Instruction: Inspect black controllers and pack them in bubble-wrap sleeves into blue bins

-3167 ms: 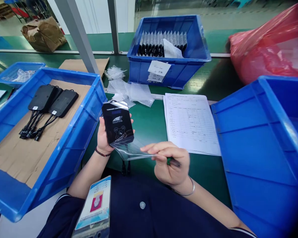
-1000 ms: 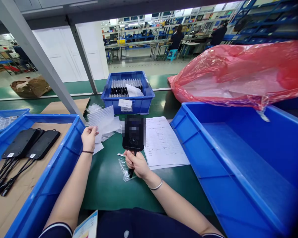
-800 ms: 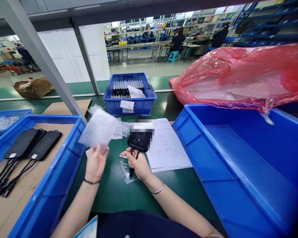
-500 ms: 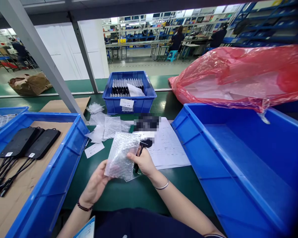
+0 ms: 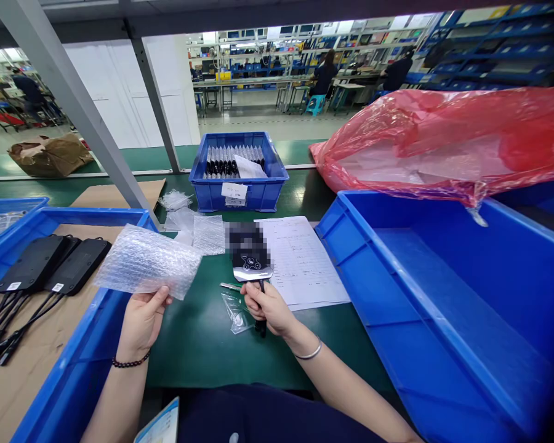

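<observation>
My left hand point(image 5: 143, 317) pinches the lower edge of a bubble-wrap bag point(image 5: 150, 261), raised beside the left bin's rim. In my right hand point(image 5: 268, 307) is the black cable of a flat black control panel point(image 5: 250, 264), its silver lower edge and round button marks facing up. The panel's upper part is blurred out. Left of my right hand, a small clear plastic bag point(image 5: 237, 315) lies on the green table, with a slim metallic pen-like item point(image 5: 231, 287) just above it. More bubble-wrap bags point(image 5: 208, 235) are spread beyond the hands.
A blue bin point(image 5: 133, 218) at left holds black boxes point(image 5: 30, 264) with cables. Written sheets point(image 5: 300, 264) lie beside another large blue bin point(image 5: 360, 246), below a red plastic bag point(image 5: 425, 141). At the back, a blue crate point(image 5: 240, 195) holds several wrapped units. Metal posts point(image 5: 67, 92) slant at left.
The bubble-wrap bag has moved left with my left hand, away from the control panel. The panel now shows lower and further left, and the small clear bag is uncovered.
</observation>
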`<state>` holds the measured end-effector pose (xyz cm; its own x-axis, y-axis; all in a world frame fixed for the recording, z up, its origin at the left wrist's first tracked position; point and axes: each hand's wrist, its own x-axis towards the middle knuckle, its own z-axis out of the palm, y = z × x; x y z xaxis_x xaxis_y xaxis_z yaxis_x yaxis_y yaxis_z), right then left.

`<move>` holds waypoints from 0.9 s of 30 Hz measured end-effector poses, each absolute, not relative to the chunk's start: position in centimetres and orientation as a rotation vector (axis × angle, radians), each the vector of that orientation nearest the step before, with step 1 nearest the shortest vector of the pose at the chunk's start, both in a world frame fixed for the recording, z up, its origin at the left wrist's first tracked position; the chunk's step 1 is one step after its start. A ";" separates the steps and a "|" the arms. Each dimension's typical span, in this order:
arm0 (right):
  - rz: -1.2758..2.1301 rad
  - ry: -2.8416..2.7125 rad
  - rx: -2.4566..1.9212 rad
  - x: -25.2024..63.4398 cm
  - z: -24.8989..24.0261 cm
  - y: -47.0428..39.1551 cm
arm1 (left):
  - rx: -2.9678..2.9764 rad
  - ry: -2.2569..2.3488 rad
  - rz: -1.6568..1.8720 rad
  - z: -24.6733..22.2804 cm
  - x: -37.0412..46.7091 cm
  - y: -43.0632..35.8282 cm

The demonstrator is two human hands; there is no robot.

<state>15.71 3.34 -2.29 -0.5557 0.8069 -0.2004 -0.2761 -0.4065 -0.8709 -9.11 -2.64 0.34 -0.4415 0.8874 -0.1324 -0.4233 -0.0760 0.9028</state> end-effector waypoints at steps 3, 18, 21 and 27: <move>1.959 -1.260 -0.802 15.9 -2.3 3.0 | 0.578 1.217 1.756 0.6 -9.1 -2.5; -0.228 -1.853 -1.171 20.3 -0.8 6.6 | 0.605 1.207 1.884 0.5 -9.2 -3.1; -0.303 -1.821 -1.190 20.4 -1.4 6.5 | 0.597 1.221 1.887 0.3 -9.2 -3.1; 0.015 -1.683 -1.269 20.5 -1.9 6.2 | 0.586 1.203 1.875 0.4 -9.0 -3.3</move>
<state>20.52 6.18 -1.89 0.0364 0.7329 0.6794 0.7208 0.4517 -0.5258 -9.04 -3.27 0.43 -0.5608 0.8269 -0.0426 -0.3835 -0.2137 0.8985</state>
